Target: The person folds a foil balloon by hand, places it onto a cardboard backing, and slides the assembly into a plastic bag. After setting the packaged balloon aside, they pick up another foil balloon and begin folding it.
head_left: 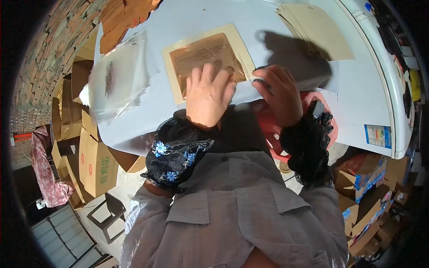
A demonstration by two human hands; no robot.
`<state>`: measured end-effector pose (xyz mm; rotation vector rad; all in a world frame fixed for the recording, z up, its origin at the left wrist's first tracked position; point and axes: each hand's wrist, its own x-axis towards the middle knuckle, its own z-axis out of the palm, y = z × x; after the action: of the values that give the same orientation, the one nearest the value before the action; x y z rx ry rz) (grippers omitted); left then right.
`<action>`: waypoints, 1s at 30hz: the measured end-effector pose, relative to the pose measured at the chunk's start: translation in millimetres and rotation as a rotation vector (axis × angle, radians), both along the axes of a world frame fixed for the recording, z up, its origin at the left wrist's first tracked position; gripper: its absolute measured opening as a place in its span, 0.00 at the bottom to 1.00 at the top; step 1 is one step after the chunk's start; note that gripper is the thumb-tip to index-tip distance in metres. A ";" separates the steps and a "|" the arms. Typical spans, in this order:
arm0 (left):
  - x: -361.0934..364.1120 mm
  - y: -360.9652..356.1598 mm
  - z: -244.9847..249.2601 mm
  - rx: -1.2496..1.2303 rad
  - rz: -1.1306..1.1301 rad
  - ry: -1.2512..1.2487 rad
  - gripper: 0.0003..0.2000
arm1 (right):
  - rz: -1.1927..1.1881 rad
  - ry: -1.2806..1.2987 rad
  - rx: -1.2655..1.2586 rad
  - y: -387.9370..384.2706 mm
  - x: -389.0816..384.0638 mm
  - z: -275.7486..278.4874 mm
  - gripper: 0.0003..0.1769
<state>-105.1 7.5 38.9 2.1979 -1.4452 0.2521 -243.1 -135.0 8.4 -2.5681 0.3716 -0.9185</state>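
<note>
A cream card [168, 67] lies on the pale table, with a brown, shiny, printed sheet [201, 51] on top of it. My left hand [208, 96] rests on the lower part of the brown sheet, its fingers spread. At the card's right edge, my right hand [282, 94] has thumb and forefinger drawn together on the edge of a clear plastic bag [245, 68]. Both of those fingertips look dark. The bag seems to lie around the card, but its outline is hard to make out.
Clear printed bags [118, 78] are stacked at the left of the table [156, 27]. Brown sheets [123, 22] lie at the top left, cream cards [319, 29] at the top right. A red plastic bag [326, 102] hangs by my right arm. Cardboard boxes [96, 163] flank the table.
</note>
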 end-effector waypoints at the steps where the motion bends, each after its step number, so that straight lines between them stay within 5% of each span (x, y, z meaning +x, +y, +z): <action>1: 0.7 -0.5 -0.4 -0.015 -0.001 0.003 0.11 | 0.023 0.031 -0.022 -3.0 2.5 1.8 0.11; 8: 1.1 0.5 6.0 0.050 0.006 -0.049 0.10 | 0.073 0.115 -0.296 -7.4 15.5 -6.7 0.09; 14: 1.8 1.5 2.0 0.023 -0.011 -0.033 0.12 | 0.111 0.131 -0.253 -5.4 11.7 -1.1 0.12; 20: 9.2 13.5 -6.6 -0.028 -0.122 0.055 0.15 | 0.396 -0.044 -0.203 -14.3 35.4 8.7 0.17; 30: 8.3 62.6 -61.4 0.005 -0.158 0.179 0.16 | 0.372 0.083 -0.112 -13.7 39.5 -0.1 0.20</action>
<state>-96.8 70.1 -22.5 2.0384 -1.5092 -0.0026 -203.6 -148.7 8.3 -2.6540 -0.1392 -0.7152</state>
